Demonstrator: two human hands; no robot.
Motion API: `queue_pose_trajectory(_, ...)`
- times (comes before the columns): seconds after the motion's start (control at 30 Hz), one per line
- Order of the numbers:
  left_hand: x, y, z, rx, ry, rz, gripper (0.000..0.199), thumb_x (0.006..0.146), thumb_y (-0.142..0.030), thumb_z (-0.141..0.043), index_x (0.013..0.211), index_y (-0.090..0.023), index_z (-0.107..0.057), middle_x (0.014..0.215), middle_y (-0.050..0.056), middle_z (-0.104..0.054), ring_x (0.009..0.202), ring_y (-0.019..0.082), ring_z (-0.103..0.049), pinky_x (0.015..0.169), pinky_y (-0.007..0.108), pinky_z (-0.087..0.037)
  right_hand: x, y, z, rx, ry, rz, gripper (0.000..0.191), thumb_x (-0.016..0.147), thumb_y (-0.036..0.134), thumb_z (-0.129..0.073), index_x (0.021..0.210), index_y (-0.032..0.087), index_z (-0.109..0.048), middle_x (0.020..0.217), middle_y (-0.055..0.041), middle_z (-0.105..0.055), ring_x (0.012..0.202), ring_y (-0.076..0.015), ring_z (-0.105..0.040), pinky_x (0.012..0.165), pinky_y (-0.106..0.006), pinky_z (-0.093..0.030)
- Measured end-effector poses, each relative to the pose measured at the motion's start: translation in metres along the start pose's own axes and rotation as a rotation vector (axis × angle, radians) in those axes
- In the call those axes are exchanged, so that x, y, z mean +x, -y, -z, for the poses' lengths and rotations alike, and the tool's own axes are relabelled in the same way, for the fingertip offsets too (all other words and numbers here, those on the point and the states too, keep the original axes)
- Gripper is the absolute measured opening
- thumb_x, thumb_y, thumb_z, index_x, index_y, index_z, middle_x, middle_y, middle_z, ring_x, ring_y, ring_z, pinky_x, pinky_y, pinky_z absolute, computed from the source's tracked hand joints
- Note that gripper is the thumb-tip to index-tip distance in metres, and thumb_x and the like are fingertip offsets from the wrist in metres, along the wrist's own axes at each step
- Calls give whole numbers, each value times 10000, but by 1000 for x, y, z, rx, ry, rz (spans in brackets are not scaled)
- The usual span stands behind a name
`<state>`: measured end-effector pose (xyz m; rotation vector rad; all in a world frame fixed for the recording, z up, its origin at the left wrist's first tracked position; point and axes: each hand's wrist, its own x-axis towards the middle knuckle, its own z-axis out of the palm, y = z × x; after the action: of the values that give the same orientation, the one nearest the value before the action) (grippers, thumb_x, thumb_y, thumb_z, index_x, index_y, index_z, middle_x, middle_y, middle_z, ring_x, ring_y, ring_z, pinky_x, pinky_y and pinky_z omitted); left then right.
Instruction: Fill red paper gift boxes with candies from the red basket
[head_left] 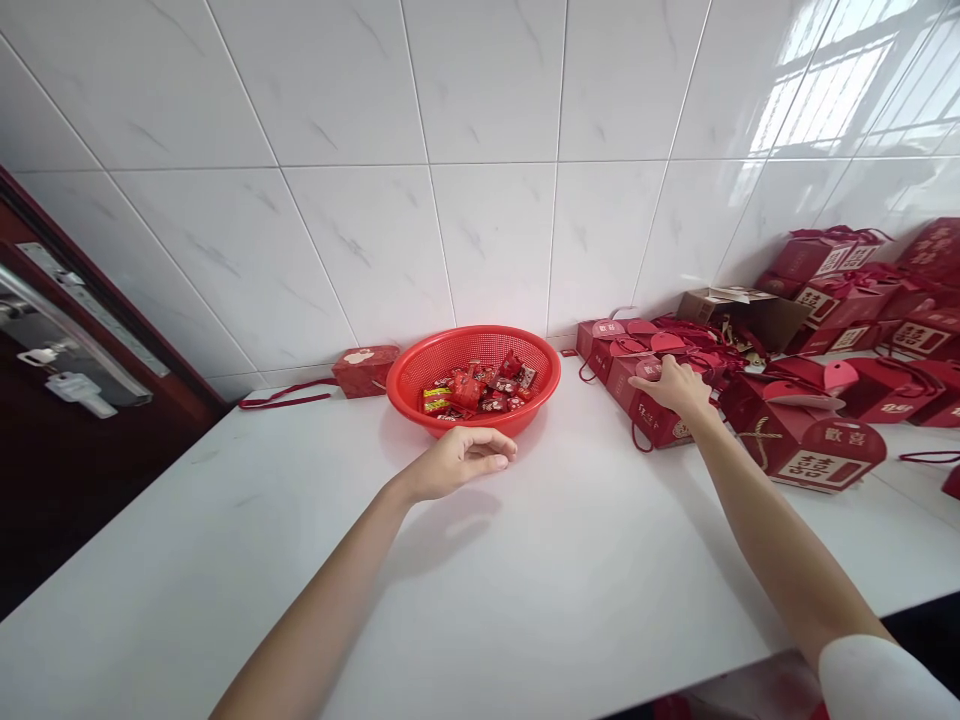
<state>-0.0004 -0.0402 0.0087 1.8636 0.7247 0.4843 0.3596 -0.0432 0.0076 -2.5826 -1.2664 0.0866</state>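
Dark door (45, 530), far to the left of both hands, with a bunch of keys (79, 390) hanging at its lock. Dark red ribbon (289, 397), lying beyond the left hand and to its left, on the white table (540, 570). 1 small red box (364, 382), at the ribbon's right end, also beyond the left hand and to its left. 1 round red basket (487, 343), mesh-walled, directly beyond the left hand; within it, a heap of wrapped sweets (469, 390), mostly red, with some yellow wrappers (436, 402) on the left side. Left hand (459, 463): fingers loosely curled, thumb apart from them, nothing held; it is poised over the table just on the near side of the basket. Row of red boxes (598, 352), to the right of the left hand, running beyond the right hand. 1 red carton (660, 422), directly under the right hand, a cord loop (637, 440) at its left side. Right hand (675, 388): palm down over the carton's top, fingers spread; whether it grips cannot be told. 1 open box (784, 318), brown inside, beyond the right hand and to its right. 1 larger red box (814, 445), pale printed label, nearer and right of that hand. Further red boxes (851, 295), stacked farther right of it, against the tiled wall (495, 240).
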Motion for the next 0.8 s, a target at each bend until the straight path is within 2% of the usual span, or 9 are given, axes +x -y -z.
queue_pose_trajectory(0.23, 0, 2, -1, 0, 21, 22, 273, 830, -418, -710, 967, -182, -720, 1025, 78, -741, 1011, 233, -680, 934, 363, -536, -1, 0, 4, 15, -19, -1, 684, 916, 562, -544, 1387, 74, -455, 1395, -301, -506, 1315, -436, -497, 992, -531, -444)
queue_pose_trajectory(0.4, -1, 4, -1, 4, 38, 29, 287, 824, -424, -717, 975, -179, -719, 1028, 81, -743, 1019, 239, -682, 937, 369, -535, -5, 1, 12, 43, -14, -18, 759, 897, 626, -559, 1411, 82, -432, 1465, -316, -427, 1361, -453, -442, 1000, -568, -445)
queue_pose_trajectory(0.57, -1, 4, 0, 30, 62, 38, 309, 832, -438, -708, 998, -178, -710, 1054, 79, -740, 1039, 238, -674, 944, 366, -532, -11, -17, 27, 16, -14, 26, 771, 866, 678, -557, 1379, 109, -474, 1405, -283, -516, 1293, -451, -516, 972, -562, -476)
queue_pose_trajectory(0.73, 0, 6, -1, 47, 85, 63, 313, 841, -425, -698, 1026, -172, -704, 1078, 81, -734, 1057, 235, -665, 953, 354, -524, -21, -41, 24, 14, 73, 20, 1040, 771, 692, -655, 1531, 87, -285, 1444, -295, -488, 1273, -450, -543, 940, -493, -501)
queue_pose_trajectory(0.8, 1, 7, -1, 44, 91, 68, 313, 839, -422, -701, 1027, -172, -703, 1079, 80, -735, 1058, 237, -665, 952, 356, -523, -24, -45, 19, 6, 98, 28, 1019, 790, 644, -655, 1538, 71, -266, 1416, -298, -513, 1265, -442, -551, 928, -482, -500)
